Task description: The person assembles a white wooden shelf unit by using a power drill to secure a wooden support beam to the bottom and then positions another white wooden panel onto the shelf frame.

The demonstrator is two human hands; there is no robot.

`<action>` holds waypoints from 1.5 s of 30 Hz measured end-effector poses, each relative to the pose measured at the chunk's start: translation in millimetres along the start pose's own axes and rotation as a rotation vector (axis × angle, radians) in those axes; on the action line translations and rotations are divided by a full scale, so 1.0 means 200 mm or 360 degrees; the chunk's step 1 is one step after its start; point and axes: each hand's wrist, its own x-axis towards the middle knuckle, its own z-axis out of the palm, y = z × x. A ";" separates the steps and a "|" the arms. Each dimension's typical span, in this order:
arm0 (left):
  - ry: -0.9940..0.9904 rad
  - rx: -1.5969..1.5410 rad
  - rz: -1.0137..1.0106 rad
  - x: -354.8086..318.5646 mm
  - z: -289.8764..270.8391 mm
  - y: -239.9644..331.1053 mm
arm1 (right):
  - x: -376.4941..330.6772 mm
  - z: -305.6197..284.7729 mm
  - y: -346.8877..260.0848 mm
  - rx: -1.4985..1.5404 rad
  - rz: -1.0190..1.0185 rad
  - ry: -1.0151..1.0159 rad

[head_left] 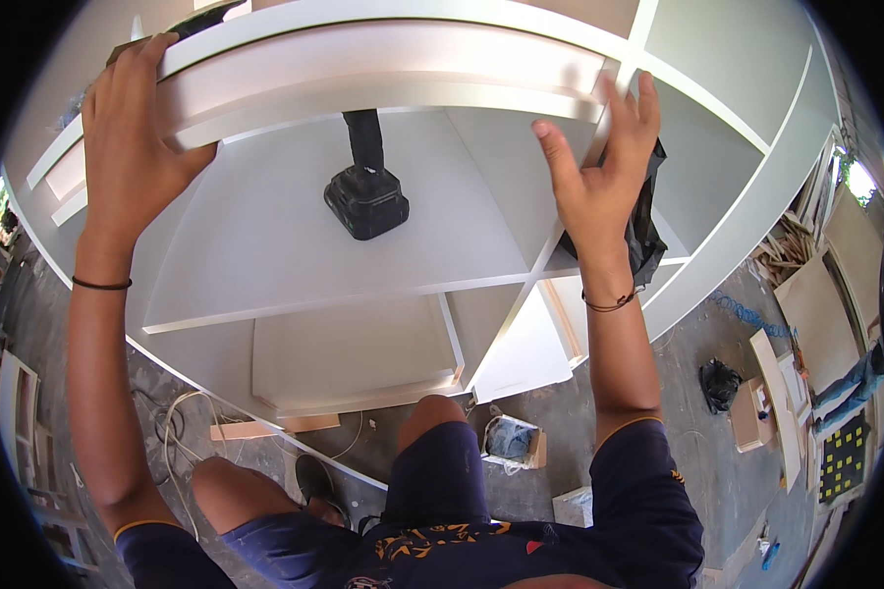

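Observation:
A long white drawer-like piece spans the upper opening of a white cabinet. My left hand grips its left end, fingers over the upper edge and thumb below. At the other end my right hand is open, its fingers spread and slightly blurred against the upright divider; whether it touches the piece I cannot tell. Below, on the cabinet shelf, stands a black cordless power tool, its handle and battery showing and its upper part hidden. Behind my right wrist hangs a black plastic bag.
A flat board leans in the lower compartment. On the concrete floor are a small box with clear plastic, a wood strip and loose cables. Boards and another person's legs are at the right.

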 end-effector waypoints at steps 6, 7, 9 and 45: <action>-0.0017 -0.0049 0.0003 0.00 -0.01 -0.01 | 0.01 0.04 0.05 -0.0183 -0.0128 -0.0073; 0.0001 -0.0036 0.0013 0.00 -0.01 0.00 | 0.02 0.04 0.06 -0.0189 -0.0149 -0.0074; 0.0025 -0.0015 0.0033 0.01 0.00 0.02 | 0.01 0.04 0.06 -0.0136 -0.0129 -0.0107; 0.0165 -0.0047 0.0028 -0.02 0.06 -0.02 | 0.01 -0.05 -0.03 0.0996 0.1308 -0.0001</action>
